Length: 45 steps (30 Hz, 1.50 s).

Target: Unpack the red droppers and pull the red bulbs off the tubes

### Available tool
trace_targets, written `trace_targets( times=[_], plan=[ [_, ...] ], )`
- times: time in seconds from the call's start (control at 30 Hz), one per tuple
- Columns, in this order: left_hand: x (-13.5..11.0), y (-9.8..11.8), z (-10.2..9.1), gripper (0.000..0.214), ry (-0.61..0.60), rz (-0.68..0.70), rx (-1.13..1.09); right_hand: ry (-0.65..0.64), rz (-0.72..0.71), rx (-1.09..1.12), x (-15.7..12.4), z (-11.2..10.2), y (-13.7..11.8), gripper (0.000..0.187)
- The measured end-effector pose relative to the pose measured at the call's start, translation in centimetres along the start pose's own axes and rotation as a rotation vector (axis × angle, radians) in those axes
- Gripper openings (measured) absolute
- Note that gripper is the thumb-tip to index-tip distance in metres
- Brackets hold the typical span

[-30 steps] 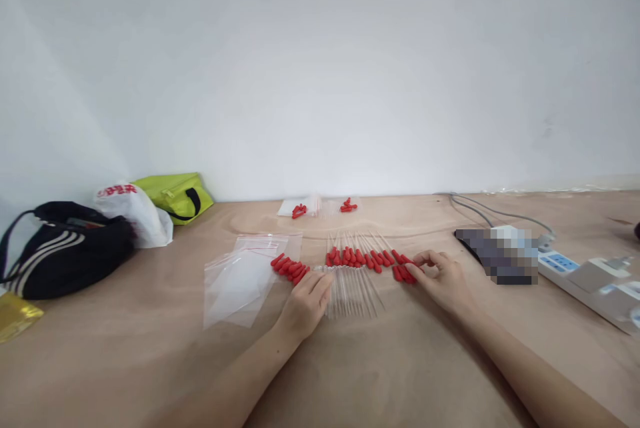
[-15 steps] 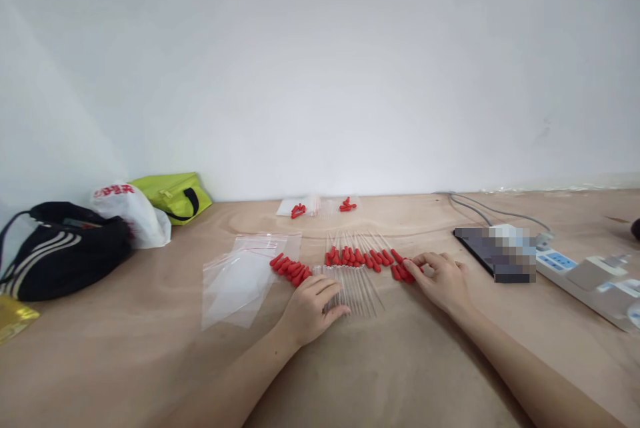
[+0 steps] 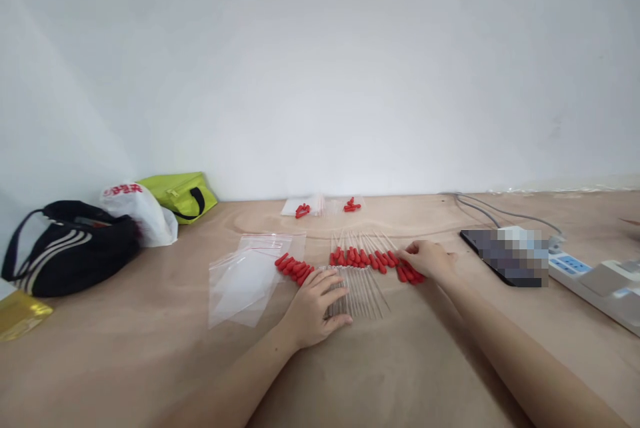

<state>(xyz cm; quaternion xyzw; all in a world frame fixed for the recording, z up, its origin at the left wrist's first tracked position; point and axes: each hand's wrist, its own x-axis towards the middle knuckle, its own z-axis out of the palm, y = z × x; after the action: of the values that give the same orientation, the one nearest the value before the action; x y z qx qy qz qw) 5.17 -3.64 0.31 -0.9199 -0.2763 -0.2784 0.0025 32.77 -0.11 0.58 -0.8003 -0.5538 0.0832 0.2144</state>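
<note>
My left hand [image 3: 320,308] lies with its fingers spread over the left end of a row of thin clear tubes [image 3: 363,295]. Its fingertips are close to a slanting row of red rubber bulbs [image 3: 294,267]. Behind the tubes, several glass droppers [image 3: 357,256] with red bulbs lie side by side, their thin stems pointing toward the wall. My right hand [image 3: 429,260] has its fingers pinched at the right end of that row, on a dropper that the fingers partly hide. Several loose red bulbs [image 3: 410,273] lie just below it.
Clear zip bags [image 3: 245,285] lie flat at left. Small bags with red bulbs [image 3: 303,211] sit near the wall. Black [image 3: 75,248], white [image 3: 145,215] and lime bags [image 3: 183,195] stand far left. A phone [image 3: 505,258] and power strip [image 3: 573,265] lie right.
My right hand has moved from the loose bulbs up and slightly left to the end of the dropper row. The left hand stays on the tubes. The view has shifted slightly.
</note>
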Motion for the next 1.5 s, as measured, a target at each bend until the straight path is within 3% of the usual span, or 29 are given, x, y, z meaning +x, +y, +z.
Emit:
trace_targets(
  times=[0.2, 0.3, 0.37, 0.47, 0.6, 0.77, 1.0, 1.5],
  plan=[
    [-0.2, -0.3, -0.2, 0.039, 0.009, 0.022, 0.002, 0.034, -0.01, -0.011, 0.2, 0.4, -0.7, 0.03],
    [-0.2, -0.3, -0.3, 0.037, 0.047, 0.02, 0.024, 0.143, -0.044, 0.005, -0.5, 0.2, -1.1, 0.031],
    [-0.3, -0.3, -0.3, 0.036, 0.098, 0.008, 0.06, 0.278, -0.162, 0.051, -1.6, 0.2, -1.3, 0.031],
    [-0.3, -0.3, -0.4, 0.038, 0.202, -0.027, 0.138, 0.439, -0.454, 0.116, -4.4, 0.6, -1.6, 0.026],
    [-0.2, 0.3, -0.4, 0.035, 0.268, 0.011, 0.252, 0.464, -0.795, 0.162, -8.3, 1.4, -2.0, 0.017],
    [0.0, 1.5, 0.2, 0.02, 0.283, 0.105, 0.246, 0.445, -0.989, 0.256, -10.2, 2.2, -3.1, 0.013],
    [0.0, 2.1, 0.9, 0.019, 0.336, 0.148, 0.148, 0.418, -1.059, 0.234, -10.1, 2.5, -3.4, 0.01],
    [-0.3, 2.2, 0.4, 0.02, 0.28, 0.152, 0.106, 0.339, -1.089, 0.239, -10.4, 2.2, -3.0, 0.016]
  ],
)
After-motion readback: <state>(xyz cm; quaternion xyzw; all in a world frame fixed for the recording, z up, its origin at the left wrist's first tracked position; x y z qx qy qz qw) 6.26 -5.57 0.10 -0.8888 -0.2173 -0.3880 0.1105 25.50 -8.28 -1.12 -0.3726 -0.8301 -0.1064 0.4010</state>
